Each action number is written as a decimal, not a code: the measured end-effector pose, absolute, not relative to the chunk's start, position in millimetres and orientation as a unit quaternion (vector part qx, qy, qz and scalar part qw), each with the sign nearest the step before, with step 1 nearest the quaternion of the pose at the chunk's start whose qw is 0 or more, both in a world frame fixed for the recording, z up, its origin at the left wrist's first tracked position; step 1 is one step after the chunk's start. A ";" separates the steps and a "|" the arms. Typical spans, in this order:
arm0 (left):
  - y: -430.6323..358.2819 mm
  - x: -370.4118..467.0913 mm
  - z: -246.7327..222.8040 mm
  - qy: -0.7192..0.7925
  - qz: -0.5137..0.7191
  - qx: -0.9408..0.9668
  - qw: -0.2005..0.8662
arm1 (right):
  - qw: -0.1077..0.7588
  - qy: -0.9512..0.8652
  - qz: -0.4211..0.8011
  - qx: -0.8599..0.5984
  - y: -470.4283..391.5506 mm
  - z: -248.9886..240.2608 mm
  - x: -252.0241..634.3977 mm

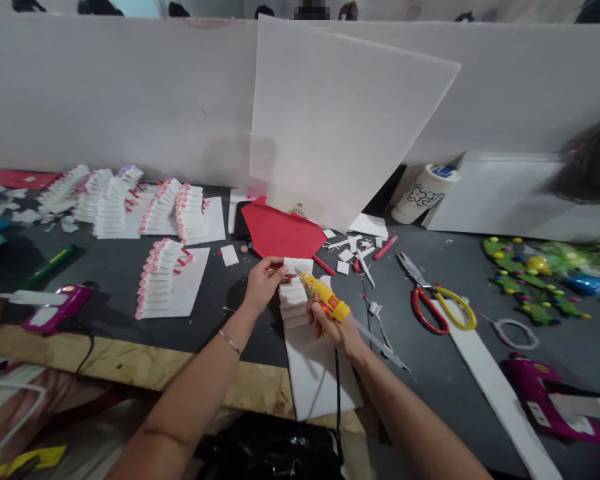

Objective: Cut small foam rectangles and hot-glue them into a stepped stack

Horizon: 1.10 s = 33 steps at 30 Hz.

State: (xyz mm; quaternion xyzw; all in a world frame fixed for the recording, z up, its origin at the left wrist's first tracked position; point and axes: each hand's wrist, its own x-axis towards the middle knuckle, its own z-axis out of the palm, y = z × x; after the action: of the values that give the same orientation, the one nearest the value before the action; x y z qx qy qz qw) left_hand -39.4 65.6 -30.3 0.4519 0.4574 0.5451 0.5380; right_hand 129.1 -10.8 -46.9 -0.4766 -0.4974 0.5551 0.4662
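My right hand (337, 328) is wrapped around a yellow hot glue gun (330, 299), its nozzle pointing up and left. Beneath the nozzle lies a layered white strip piece (293, 301), stepped like small stairs, on a long white board (315, 377) that reaches past the table's front edge. My left hand (264, 285) pinches the upper left edge of the stepped piece. The glue gun's cord drops below my right hand. Close by on the left rests a similar stepped piece with pink round ends (157, 280).
Beyond my hands are red paper (280, 230), a large leaning white sheet (340, 120) and white scraps (347, 257). Scissors (433, 293), a paper cup (420, 195) and a purple power strip (535, 393) are to the right. Another purple power strip (60, 308) sits left, near another person's arm.
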 end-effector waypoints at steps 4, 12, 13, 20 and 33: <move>62.9 -38.3 -26.5 0.473 0.536 0.463 0.524 | 0.470 -0.500 0.551 -0.474 -13.4 -48.4 130.2; 71.8 -46.3 -32.0 0.498 0.581 0.438 0.472 | 0.467 -0.499 0.544 -0.487 -14.2 -40.7 132.3; 75.0 -49.1 -33.5 0.504 0.592 0.424 0.464 | 0.470 -0.492 0.542 -0.494 -12.5 -38.6 132.8; 83.1 -55.3 -37.8 0.519 0.587 0.408 0.469 | 0.462 -0.486 0.553 -0.494 -8.1 -36.9 135.6; 70.4 -42.6 -30.6 0.498 0.549 0.446 0.501 | 0.417 -0.520 0.545 -0.509 -15.8 -49.6 133.4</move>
State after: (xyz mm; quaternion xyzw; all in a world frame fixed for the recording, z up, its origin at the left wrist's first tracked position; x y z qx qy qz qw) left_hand -42.6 70.4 -30.6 0.4460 0.4983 0.5490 0.5014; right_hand 133.4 -15.8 -49.6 -0.5091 -0.5197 0.5449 0.4170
